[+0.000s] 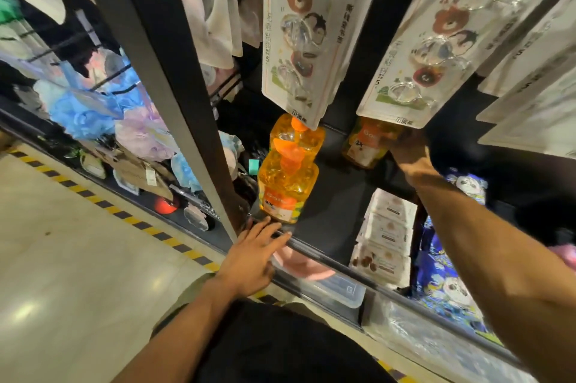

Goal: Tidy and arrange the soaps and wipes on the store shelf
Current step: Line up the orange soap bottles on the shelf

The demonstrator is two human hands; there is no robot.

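Gripping the rear orange soap bottle (367,145) with the right hand (406,150), fingers curling round its side, deep on the shelf (339,192). Probably handling liquid-heavy, smooth, slippery; clasping mid-body seeming safest. Resting the left hand (252,258) flat, fingers straight, nearer than that grip, on the shelf's front lip.

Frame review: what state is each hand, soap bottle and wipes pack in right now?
Left hand: open, fingers straight, on shelf edge.
Right hand: gripping rear soap bottle.
Rear soap bottle: held, deep on shelf.
Front soap bottles: standing in a row, capped.
White wipes packs: lined up, not held.
Blue wipes packs: alongside, not held.
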